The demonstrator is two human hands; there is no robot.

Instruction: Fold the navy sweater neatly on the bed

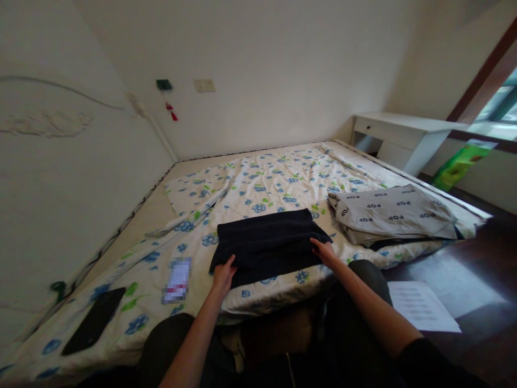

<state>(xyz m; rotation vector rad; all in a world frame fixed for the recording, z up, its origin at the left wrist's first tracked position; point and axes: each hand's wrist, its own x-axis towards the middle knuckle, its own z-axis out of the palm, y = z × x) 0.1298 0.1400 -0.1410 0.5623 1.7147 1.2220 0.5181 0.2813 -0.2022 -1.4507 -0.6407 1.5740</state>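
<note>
A dark, nearly black piece of folded clothing (270,234) lies on the bed in front of me, its exact kind not clear. My left hand (224,275) is closed on its near left corner, the thumb on top of the cloth. At its right side my right hand (322,250) pinches the edge between thumb and fingers. Both hands rest low, close to the mattress edge. To the right of the dark clothing sits a folded stack of clothes, topped by a grey garment printed with "POP" (393,211).
A white sheet with blue flowers (258,188) covers the bed. On the left lie a black phone (95,320) and a small blurred packet (176,280). Printed paper (422,305) is on the dark floor at right. A white desk (398,132) stands at the back right.
</note>
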